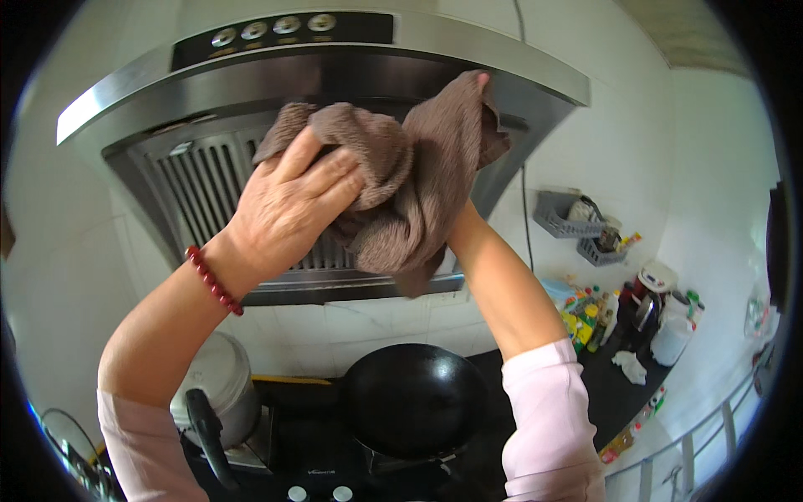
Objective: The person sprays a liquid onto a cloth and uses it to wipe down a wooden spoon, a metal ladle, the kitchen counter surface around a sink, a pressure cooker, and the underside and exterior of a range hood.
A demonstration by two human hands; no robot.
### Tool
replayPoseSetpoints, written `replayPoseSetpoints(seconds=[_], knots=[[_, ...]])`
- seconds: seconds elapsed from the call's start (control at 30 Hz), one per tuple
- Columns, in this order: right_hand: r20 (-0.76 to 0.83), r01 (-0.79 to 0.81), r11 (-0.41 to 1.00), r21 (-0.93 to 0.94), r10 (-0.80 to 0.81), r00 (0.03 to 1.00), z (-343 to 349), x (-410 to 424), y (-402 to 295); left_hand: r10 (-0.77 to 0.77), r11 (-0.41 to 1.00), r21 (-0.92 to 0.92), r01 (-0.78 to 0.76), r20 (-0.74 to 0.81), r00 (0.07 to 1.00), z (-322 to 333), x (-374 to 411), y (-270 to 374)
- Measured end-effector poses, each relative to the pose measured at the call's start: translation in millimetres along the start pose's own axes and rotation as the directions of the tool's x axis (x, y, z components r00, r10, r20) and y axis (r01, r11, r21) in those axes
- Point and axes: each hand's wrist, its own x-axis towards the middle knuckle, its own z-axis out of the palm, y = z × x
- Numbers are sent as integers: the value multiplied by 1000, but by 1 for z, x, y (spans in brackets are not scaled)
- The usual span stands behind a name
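Observation:
A brown terry cloth (401, 182) is bunched and draped between my hands, in front of the slotted filter of a stainless steel range hood (502, 56). My left hand (292, 191), with a red bead bracelet (213, 280) at the wrist, grips the cloth's left part with its fingers partly tucked into the folds. Most of my right hand (483, 80) is hidden behind the raised right part of the cloth; only a fingertip shows at the top. The hood's front panel (282, 31) carries several round buttons.
Below the hood, a black wok (414, 401) and a lidded pressure cooker (216, 389) stand on a black gas stove (313, 439). Bottles, a kettle (646, 312) and a crumpled white tissue (629, 367) lie or stand on the right counter. Grey wall baskets (564, 216) hang above them.

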Motion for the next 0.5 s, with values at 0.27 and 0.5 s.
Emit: replayPoseSetpoints(seconds=[0.27, 0.5], knots=[[418, -484, 83, 871, 392, 820, 43, 7, -47, 165, 965, 210, -160, -10, 986, 11, 20, -67], [547, -434, -351, 830, 357, 757, 84, 14, -93, 93, 925, 369, -93, 17, 995, 2, -20, -108]])
